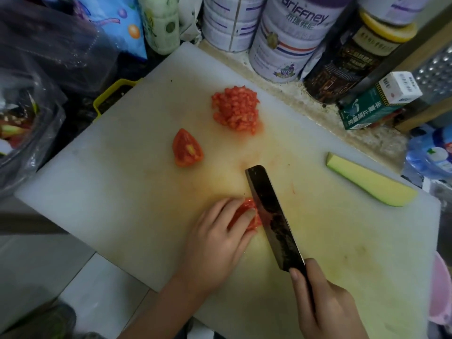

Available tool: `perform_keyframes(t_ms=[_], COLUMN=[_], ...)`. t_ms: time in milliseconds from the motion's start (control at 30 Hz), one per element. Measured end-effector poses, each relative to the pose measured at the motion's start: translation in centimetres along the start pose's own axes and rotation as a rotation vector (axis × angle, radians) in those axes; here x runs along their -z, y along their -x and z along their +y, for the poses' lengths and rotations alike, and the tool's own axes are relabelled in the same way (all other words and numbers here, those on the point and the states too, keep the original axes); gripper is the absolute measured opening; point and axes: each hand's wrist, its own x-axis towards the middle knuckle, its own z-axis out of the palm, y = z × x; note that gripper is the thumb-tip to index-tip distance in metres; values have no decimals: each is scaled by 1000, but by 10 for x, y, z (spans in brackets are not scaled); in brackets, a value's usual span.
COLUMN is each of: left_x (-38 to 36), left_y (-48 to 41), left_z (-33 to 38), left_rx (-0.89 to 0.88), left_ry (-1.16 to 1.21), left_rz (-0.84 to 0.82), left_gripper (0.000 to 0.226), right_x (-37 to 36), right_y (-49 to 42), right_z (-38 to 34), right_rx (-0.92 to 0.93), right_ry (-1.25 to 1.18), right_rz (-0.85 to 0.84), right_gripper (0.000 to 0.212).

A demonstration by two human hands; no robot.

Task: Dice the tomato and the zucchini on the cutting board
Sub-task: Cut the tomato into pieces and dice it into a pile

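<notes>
Tomato piece (247,214): likely soft, wet, slippery; pin from above.
Left hand (215,238): fingers curled, holding it down.
Right hand (325,302): clamped round knife (271,216) handle.

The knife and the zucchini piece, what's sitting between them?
Nothing. In the head view, only bare cutting board, stained orange-yellow, lies between the knife and the zucchini piece.

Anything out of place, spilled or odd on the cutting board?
Nothing stands out. Juice stains the cutting board below the diced tomato pile, expected from dicing; the zucchini piece lies undiced near the right edge.
</notes>
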Motion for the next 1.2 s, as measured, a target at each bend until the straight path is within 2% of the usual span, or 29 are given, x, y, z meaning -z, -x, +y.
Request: perform_keyframes(t_ms=[267, 367, 467, 667, 800, 933, 1067, 1200], left_x=[-3, -2, -1, -1, -3, -3, -5, -4], left_y=[-1, -2, -4, -3, -1, 0, 0, 0], left_z=[-3, -4, -7, -10, -12, -13, -13, -14], left_rx=[-72, -86, -95, -109, -118, -121, -110, -108], left_ry=[-35, -43, -29, 4, 4, 6, 17, 15], left_rz=[2, 16, 15, 19, 7, 2, -11, -16], left_gripper=[23, 21, 22, 20, 21, 21, 22, 26], right_x=[2, 3, 2, 2, 2, -4, -2, -1], right_y=[-4, -5, -4, -1, -1, 0, -7, -9], right_z=[0, 2, 6, 13, 14, 15, 11, 6], right_rx=[-12, -11, -19, -10, -19, -17, -37, -78], right_ry=[-23, -49, -89, -124, -155, -155, -95, -55], right_rz=[-3, -11, -19, -22, -19, -33, -69, -112], right_gripper=[28, 33, 24, 21, 28, 11, 37, 43])
